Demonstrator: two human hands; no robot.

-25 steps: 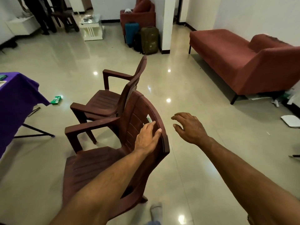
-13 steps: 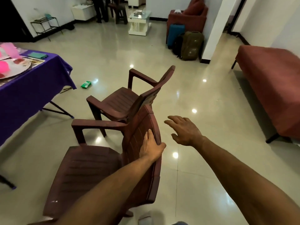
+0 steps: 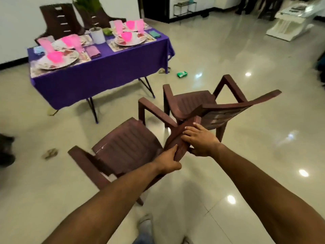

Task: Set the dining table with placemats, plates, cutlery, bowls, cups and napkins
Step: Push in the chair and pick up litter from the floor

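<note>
Gripping the top edge of the near chair's backrest (image 3: 182,136) with both hands: left hand (image 3: 168,160) low on it, thumb over the front and fingers wrapped behind; right hand (image 3: 200,140) just above, fingers curled over the top, thumb underneath. Both forearms stretched forward from the bottom edge, almost straight, meeting at the backrest. Near chair (image 3: 126,148) seen seat-first, armrests pointing toward the table.

Just beyond, touching or nearly touching it: second chair (image 3: 193,101) of the same brown plastic, backrest leaning right. Two plastic chairs in all; two dark high-backed chairs (image 3: 59,20) behind the table against the wall.

Farther left: table (image 3: 98,80) under a purple cloth. On it, four placemats as far as can be told, one per corner, each with a plate (image 3: 58,59) and pink cups (image 3: 44,44); blur prevents an exact cup count. Pink bowl (image 3: 54,56) on the near left plate, another on the near right plate. Folded napkins (image 3: 93,51) beside the plates, four visible. White pot (image 3: 97,35) with a plant mid-table. Cutlery too blurred to make out.

On the floor past the table's right corner: one green packet (image 3: 182,74).
</note>
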